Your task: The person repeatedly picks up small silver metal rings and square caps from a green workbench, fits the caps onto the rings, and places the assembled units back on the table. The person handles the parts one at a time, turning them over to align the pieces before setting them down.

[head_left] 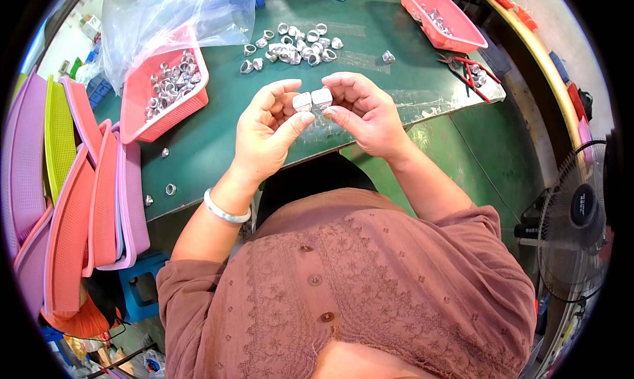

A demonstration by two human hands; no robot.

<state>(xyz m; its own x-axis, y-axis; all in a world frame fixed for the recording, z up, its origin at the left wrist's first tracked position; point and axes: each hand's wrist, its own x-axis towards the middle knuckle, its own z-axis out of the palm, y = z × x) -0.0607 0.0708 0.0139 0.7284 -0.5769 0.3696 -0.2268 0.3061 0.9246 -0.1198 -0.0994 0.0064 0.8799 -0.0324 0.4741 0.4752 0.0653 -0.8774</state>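
Here, hands (267, 133) (371, 121) pinch-tight on silver rings (302, 102) (322, 98).

a workshop, with a green workbench (214, 125), heaped metal rings (286, 54), red-handled pliers (469, 74), stacked baskets (69, 234)

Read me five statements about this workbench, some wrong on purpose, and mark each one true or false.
1. The left hand pinches one silver piece and the right hand another silver piece. True.
2. The pale bangle is on the right wrist. False: the pale bangle is on the left wrist.
3. A pink basket holding silver rings sits left of the loose pile of rings. True.
4. The red-handled pliers lie inside that basket. False: the red-handled pliers lie on the right end of the green table.
5. The black fan is at the left edge of the view. False: the black fan is at the right.
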